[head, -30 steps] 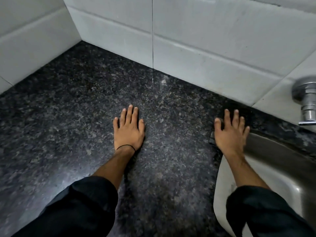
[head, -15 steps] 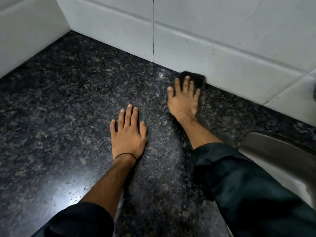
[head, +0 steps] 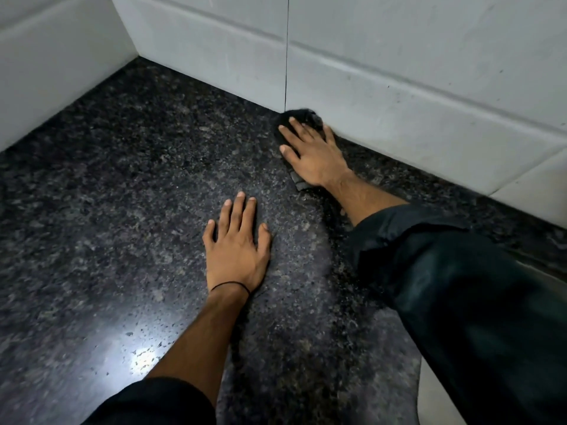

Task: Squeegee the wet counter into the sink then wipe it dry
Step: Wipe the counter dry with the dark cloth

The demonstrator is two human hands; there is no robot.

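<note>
Moved since earlier: right hand (head: 316,154), now angling leftward along the wall base, fingers spread, pressing flat on dark cloth (head: 302,118) at the tile joint. Left hand (head: 236,250) is lying flat, fingers spread, on granite counter (head: 107,210).

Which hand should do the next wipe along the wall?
The right hand, most likely. It already presses the dark cloth flat on the counter, right by the wall tiles. The left hand lies flat and empty, nearer the person, away from the wall.
</note>
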